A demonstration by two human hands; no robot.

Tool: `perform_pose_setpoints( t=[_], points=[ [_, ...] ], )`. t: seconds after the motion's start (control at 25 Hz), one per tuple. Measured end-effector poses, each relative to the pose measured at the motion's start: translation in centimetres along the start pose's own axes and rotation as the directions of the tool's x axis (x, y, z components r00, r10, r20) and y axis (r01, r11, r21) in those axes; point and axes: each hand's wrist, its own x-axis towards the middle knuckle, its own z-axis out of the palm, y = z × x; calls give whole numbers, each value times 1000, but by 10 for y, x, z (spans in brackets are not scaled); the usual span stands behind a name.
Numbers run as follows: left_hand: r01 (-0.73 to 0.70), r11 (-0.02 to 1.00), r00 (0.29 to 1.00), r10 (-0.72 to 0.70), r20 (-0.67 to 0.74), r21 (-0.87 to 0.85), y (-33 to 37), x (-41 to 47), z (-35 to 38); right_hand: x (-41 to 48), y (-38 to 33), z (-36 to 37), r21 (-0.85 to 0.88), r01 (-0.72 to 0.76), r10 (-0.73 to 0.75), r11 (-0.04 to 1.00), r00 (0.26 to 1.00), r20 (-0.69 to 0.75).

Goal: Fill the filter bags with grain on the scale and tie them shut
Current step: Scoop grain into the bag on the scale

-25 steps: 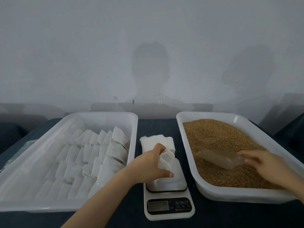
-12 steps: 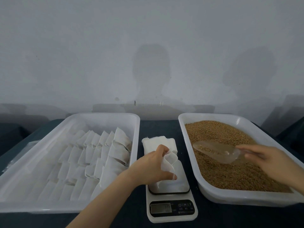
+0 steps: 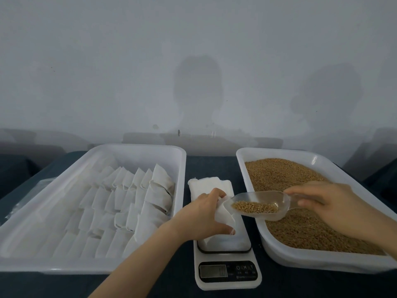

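Two white trays are flanking the scale (image 3: pixel 227 274): the left tray (image 3: pixel 137 147) is holding rows of white bags, the right tray (image 3: pixel 300 260) is holding the grain (image 3: pixel 290 179). A stack (image 3: pixel 206 183) of empty bags is lying just behind the scale's plate. The scoop (image 3: pixel 260 200), which was dipping into the grain a second ago, is now hanging loaded past the tray's rim, its lip reaching the mouth of the bag (image 3: pixel 223 216), so the pour looks about to begin. The left hand (image 3: pixel 204 216) is gripping the bag, fingers and thumb curling round it and keeping it open on the plate. The right hand (image 3: pixel 326 203) is pinching the scoop's handle, fingers on top and thumb beneath, holding it almost level
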Motion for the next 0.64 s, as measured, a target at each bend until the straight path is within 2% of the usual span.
perform_pose_setpoints(
  t=[0.24, 0.44, 0.64],
  points=[
    [-22, 1000, 1000, 22, 2, -20, 0, 0, 1, 8, -14, 2, -115, 52, -49, 992, 998, 30],
    [-16, 991, 1000, 15, -8, -135, 1, 2, -1, 16, -23, -1, -246, 111, -108, 963, 994, 27],
    [-12, 983, 1000, 8, -19, -182, 4, 2, -5, 22, -28, -12, -276, 150, -141, 949, 989, 54]
  ],
)
